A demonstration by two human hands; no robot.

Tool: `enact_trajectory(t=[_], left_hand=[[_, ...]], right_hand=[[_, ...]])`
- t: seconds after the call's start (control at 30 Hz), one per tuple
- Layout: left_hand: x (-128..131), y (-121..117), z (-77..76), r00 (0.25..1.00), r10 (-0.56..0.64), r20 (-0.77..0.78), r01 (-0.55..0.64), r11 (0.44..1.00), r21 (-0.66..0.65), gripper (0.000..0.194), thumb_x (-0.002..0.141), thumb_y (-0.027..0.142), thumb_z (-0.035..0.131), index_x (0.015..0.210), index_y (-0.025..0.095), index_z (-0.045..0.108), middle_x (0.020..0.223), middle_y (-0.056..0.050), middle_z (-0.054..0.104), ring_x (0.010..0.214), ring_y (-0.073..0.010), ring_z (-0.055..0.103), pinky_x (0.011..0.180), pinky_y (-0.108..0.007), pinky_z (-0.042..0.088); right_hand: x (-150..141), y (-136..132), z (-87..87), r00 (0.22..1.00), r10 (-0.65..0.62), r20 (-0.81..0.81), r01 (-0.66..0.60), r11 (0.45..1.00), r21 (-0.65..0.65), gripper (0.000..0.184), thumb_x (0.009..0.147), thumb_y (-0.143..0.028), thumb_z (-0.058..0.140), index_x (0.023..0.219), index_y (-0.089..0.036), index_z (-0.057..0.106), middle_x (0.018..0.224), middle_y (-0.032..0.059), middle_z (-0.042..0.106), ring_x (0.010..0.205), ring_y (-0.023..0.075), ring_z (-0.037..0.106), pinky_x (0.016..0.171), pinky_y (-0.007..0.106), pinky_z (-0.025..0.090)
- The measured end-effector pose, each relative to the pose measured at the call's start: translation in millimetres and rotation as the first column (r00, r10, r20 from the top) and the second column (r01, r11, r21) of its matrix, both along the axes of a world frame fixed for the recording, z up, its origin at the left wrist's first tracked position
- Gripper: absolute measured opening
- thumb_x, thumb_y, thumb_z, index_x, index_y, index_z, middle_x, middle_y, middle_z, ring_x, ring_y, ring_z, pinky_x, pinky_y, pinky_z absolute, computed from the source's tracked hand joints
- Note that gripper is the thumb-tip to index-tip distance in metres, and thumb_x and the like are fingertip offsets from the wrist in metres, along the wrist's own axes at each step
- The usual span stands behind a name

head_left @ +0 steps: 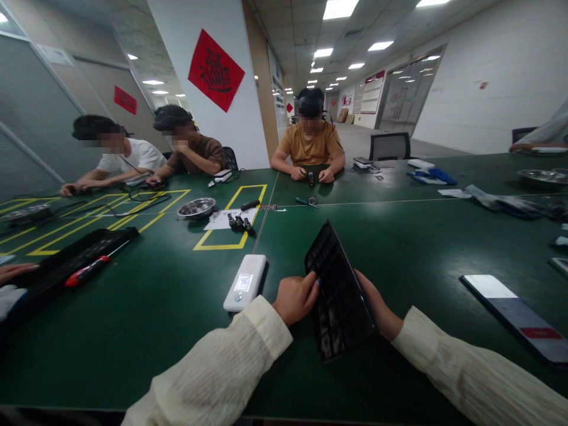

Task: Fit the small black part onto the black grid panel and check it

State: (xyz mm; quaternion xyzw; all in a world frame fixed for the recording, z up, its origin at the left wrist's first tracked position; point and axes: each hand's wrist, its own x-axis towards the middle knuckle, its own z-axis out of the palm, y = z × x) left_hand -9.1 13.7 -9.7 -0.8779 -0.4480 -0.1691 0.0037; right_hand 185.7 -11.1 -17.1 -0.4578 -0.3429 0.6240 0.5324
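A black tray with a grid of shallow compartments (339, 296) is held up on edge in front of me, its inner face turned to the left. My right hand (377, 305) grips it along the right edge, the fingers hidden behind it. Against the inner face, my left hand (298, 297) is closed with its fingers pinched at a compartment. A small bluish spot shows at those fingertips, too small to name. Just left of that hand, a white power bank (245, 283) with a number label lies on the green table (177, 331).
At right lies a phone (517, 316). A red-handled screwdriver (89, 271) rests by another black tray (57, 266) at left, near a co-worker's hand. Farther off are a metal bowl (196, 207), several dark cylindrical parts (241, 223), pliers (307, 202) and three seated people.
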Motion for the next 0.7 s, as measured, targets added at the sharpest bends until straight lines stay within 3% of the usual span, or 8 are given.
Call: enact_trajectory(t=[0.2,0.4,0.57,0.7], left_hand=[[-2,-1,3.8,0.998,-0.055,0.001,0.055,0.998,0.016,0.031,0.093,0.036,0.028,0.079,0.019,0.05,0.057,-0.001,0.058,0.05,-0.0145,0.052,0.049,-0.026,0.026],[-1,1,1.8,1.0,-0.025,0.002,0.025,1.0,-0.012,0.038,0.095,0.031,0.023,0.07,0.019,0.049,0.057,-0.002,0.057,0.049,-0.0129,0.051,0.049,-0.025,0.026],[0,0,-1.8,0.999,0.031,0.027,-0.031,1.0,-0.001,0.029,0.094,0.034,0.027,0.089,0.019,0.05,0.061,-0.001,0.06,0.053,-0.0144,0.055,0.05,-0.025,0.029],[-1,0,-4.6,0.999,-0.021,0.035,0.02,0.999,0.038,0.024,0.094,0.03,0.028,0.095,0.019,0.049,0.062,-0.001,0.062,0.054,-0.015,0.057,0.051,-0.025,0.033]], right_hand=[[-1,1,-0.5,0.999,-0.014,-0.045,0.013,1.0,-0.02,0.032,0.064,-0.048,0.067,0.084,-0.023,0.065,0.085,0.0018,0.069,0.087,0.0254,0.061,0.072,0.036,0.047],[-1,1,2.6,0.999,-0.025,-0.041,0.024,0.999,-0.036,0.033,0.06,-0.049,0.07,0.081,-0.024,0.065,0.078,0.0009,0.068,0.081,0.0241,0.061,0.069,0.034,0.047],[-1,3,-3.8,0.999,-0.018,-0.038,0.018,1.0,-0.014,0.032,0.064,-0.048,0.067,0.085,-0.024,0.065,0.082,0.002,0.068,0.082,0.0242,0.06,0.071,0.035,0.047],[-2,5,-10.7,0.999,-0.033,-0.008,0.033,0.999,0.028,0.033,0.065,-0.048,0.065,0.086,-0.023,0.065,0.082,0.0026,0.068,0.083,0.0246,0.061,0.071,0.036,0.048]])
